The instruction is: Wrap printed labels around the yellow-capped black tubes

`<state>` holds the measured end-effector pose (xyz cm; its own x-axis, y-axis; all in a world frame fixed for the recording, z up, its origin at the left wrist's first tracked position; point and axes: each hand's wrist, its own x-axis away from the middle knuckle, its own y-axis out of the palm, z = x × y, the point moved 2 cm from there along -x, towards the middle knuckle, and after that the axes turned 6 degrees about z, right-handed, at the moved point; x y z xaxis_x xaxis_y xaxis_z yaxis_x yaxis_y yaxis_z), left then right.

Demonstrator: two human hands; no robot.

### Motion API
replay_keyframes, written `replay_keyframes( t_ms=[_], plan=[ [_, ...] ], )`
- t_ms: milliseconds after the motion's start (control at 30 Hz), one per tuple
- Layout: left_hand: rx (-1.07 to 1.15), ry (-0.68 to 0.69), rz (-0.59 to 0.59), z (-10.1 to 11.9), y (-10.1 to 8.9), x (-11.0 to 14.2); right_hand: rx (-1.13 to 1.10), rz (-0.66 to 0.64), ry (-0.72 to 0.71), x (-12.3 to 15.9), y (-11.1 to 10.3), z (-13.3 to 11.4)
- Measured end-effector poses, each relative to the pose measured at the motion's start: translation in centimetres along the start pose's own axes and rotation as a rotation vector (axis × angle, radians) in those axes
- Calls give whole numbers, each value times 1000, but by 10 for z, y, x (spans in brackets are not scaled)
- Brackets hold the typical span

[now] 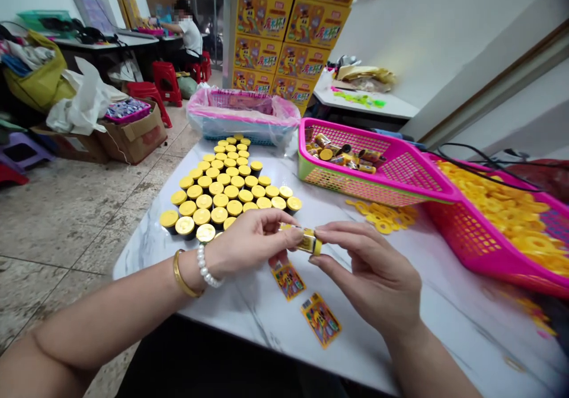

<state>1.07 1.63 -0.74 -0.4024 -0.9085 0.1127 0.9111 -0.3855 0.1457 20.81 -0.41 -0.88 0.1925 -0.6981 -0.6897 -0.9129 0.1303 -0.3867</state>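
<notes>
My left hand point(249, 241), with a pearl bracelet and a gold bangle at the wrist, is closed around a small printed canister point(306, 240). The canister lies on its side, its yellow lid end to the right. At that end, my right hand point(382, 276) pinches the lid between thumb and fingers. Below the hands, two colourful printed cards point(321, 321) lie on the table, the farther one partly under my left fingers. Beyond my left hand, many dark canisters with yellow lids point(217, 199) stand upright in close rows.
On the white marbled table point(249, 321), a pink-and-green basket point(373, 182) holds loose canisters. Another pink basket point(471, 241) holds yellow rings; more yellow rings point(382, 215) lie nearby. A plastic-lined basket point(244, 122) stands behind, before stacked yellow boxes point(288, 37). A person point(189, 34) sits far left.
</notes>
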Motion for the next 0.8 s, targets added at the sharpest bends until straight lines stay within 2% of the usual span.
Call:
replay_keyframes(
  t_ms=[100, 200, 300, 367, 500, 567, 633, 700, 800],
  plan=[
    [-18, 97, 62, -2, 4, 3, 66, 70, -12, 3, 0, -7],
    [-206, 360, 152, 2, 6, 10, 54, 155, 101, 4, 2, -14],
    [-366, 589, 147, 9, 8, 15, -99, 133, 241, 3, 7, -15],
    [-376, 571, 128, 12, 7, 16, -199, 117, 297, 2, 9, -14],
    [-266, 299, 148, 6, 5, 10, -200, 173, 239, 2, 9, -11],
    [-222, 271, 137, 3, 5, 7, -179, 189, 256, 4, 10, -9],
    [-222, 340, 116, 3, 5, 7, -234, 181, 414, 6, 12, -4],
    [-245, 413, 96, 5, 5, 8, -389, 129, 638, 7, 16, 1],
    [-213, 368, 43, 7, 5, 7, -642, 4, 827, 6, 21, 7]
  ],
)
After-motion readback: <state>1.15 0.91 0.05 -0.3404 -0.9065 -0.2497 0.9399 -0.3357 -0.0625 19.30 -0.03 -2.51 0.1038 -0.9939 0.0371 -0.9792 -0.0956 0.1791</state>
